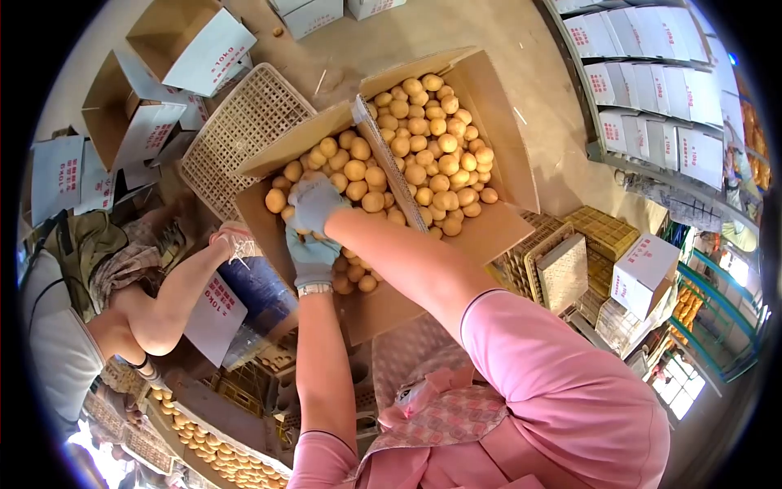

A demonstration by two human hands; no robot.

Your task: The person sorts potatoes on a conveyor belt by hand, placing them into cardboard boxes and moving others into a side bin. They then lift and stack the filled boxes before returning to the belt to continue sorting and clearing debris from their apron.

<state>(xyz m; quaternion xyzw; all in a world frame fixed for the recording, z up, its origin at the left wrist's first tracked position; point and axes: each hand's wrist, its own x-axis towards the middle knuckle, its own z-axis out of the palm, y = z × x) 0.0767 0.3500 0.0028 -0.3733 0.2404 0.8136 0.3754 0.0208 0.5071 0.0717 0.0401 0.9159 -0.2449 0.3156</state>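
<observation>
Both my hands are gloved and reach into the left open cardboard box [281, 155], among round yellow-brown potatoes [355, 169]. My right hand [316, 204], in a pale grey glove, lies over the potatoes with its back toward me; its fingertips are hidden. Just below it, against the near-left side of the box, is my left hand [313, 257] in a light blue glove. Its fingers are mostly covered by the right hand and the box. Touching this box on the right stands a second open box [505, 147], also filled with potatoes [440, 151].
A beige plastic crate [244, 134] lies behind the left box. White cartons [204, 57] are stacked at upper left, more on a rack [652, 90] at upper right. At left, a co-worker's gloved hand [234, 240] is close by. Yellow crates [603, 232] stand at right.
</observation>
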